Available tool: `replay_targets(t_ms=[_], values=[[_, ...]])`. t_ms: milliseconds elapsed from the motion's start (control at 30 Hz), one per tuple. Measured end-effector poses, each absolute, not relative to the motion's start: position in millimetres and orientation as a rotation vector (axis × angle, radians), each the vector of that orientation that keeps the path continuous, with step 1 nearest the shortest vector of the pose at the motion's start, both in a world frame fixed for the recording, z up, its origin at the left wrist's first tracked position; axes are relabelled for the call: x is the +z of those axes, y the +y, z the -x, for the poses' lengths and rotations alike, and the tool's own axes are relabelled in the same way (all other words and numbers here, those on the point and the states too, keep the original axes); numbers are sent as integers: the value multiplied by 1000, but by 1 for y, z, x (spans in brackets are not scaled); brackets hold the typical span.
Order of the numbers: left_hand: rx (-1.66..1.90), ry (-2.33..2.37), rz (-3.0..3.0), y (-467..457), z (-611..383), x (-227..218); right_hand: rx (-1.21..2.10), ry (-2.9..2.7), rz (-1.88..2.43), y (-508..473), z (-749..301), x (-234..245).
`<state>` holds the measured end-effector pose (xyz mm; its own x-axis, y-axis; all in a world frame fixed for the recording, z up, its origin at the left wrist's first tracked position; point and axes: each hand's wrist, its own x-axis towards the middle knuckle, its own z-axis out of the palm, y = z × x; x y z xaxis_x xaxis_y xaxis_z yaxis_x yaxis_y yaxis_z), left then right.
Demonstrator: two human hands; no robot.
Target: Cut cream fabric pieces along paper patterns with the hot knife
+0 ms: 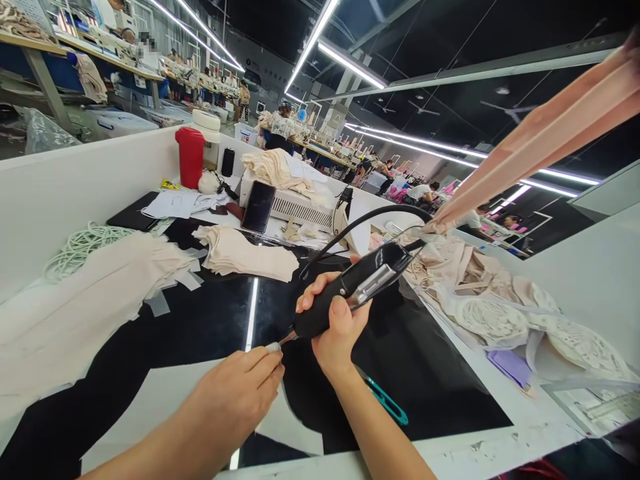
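Bright fluorescent tubes (351, 64) shine from the dark ceiling (450, 40), laying a white streak of glare (253, 313) on the glossy black surface (215, 327). Wide-angle distortion stretches the edges; the pink fabric strip (540, 138) blurs toward the upper corner.

I can see both forearms bare, from the desk's near edge (450, 456) up to the wrists, slim and tapering as they go. The wrists are bare too. On the left hand (243, 388), one fingertip seems to wear a small, pale grey cover (273, 347); from here I can't make out whether it's tape or a slip-on cap. The right hand (345, 333) is ungloved, its thumb rounded at the tip.
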<state>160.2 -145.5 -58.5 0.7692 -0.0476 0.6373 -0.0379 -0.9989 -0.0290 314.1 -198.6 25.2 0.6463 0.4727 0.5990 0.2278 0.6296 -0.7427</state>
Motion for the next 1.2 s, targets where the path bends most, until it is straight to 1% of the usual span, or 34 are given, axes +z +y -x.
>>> replay_targets(t_ms=[167, 400, 700, 867, 1200], values=[[-914, 15, 2967, -148, -155, -54, 149, -888, 926, -198, -314, 23], [-878, 21, 2906, -149, -153, -55, 148, -895, 933, -197, -314, 21], [-929, -31, 2855, -151, -153, -56, 145, -905, 892, -196, -315, 22], [-886, -58, 2904, -150, -154, -56, 134, -913, 907, -196, -314, 23], [-960, -72, 2863, -151, -155, -71, 151, -926, 826, -195, -314, 20]])
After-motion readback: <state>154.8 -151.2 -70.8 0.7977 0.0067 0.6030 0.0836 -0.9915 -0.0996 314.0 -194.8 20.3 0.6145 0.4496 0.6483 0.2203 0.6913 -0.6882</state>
